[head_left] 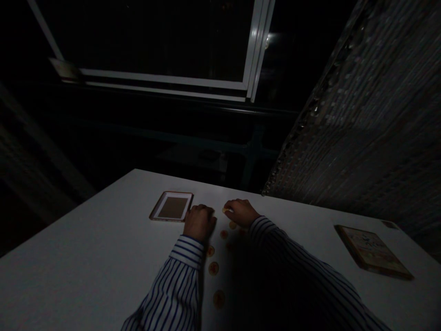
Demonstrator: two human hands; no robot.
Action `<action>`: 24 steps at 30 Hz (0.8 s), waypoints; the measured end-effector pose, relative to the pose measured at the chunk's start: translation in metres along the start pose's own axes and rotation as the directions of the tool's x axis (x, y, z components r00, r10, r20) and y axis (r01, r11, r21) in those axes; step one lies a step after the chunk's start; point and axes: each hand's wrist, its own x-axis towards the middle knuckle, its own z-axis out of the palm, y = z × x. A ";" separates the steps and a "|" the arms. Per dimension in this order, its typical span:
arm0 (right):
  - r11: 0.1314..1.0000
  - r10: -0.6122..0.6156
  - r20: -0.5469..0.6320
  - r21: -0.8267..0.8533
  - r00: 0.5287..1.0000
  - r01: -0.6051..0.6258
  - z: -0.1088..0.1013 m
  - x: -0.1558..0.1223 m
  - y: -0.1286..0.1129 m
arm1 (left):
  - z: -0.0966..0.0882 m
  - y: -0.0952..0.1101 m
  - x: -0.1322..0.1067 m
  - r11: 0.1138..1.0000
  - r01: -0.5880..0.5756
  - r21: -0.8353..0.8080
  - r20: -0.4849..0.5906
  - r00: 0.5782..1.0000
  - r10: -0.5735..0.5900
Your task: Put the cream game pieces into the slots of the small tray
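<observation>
Both my hands rest on a white table (pixel 86 257) in a dim room, sleeves striped blue and white. My left hand (pixel 199 221) lies knuckles up with fingers curled under, right beside a small open box (pixel 171 207) with a white rim; what it holds, if anything, is hidden. My right hand (pixel 241 211) is closed in a pinch on a small round yellow disc (pixel 225 210) at its fingertips. Several more round yellow discs (pixel 213 268) lie in a loose line between my forearms, running towards me.
A flat box lid with a printed picture (pixel 374 252) lies at the right near the table's edge. Beyond the far edge are a dark window frame (pixel 248 69) and a grey textured wall (pixel 372 128) at the right.
</observation>
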 end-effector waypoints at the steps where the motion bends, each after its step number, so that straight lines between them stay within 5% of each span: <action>1: 0.999 0.000 -0.003 0.037 1.000 0.000 0.000 0.000 0.001 | 0.000 0.000 0.000 1.000 -0.008 -0.023 -0.009 1.000 0.008; 9: 0.839 -0.061 -0.023 0.540 0.998 0.064 -0.001 0.005 0.009 | 0.003 -0.002 0.004 0.986 -0.047 -0.162 -0.069 0.997 0.036; 24: 0.675 -0.107 0.038 0.737 0.993 0.045 0.001 0.008 0.008 | 0.003 0.002 0.005 0.915 0.031 -0.403 -0.070 0.995 -0.064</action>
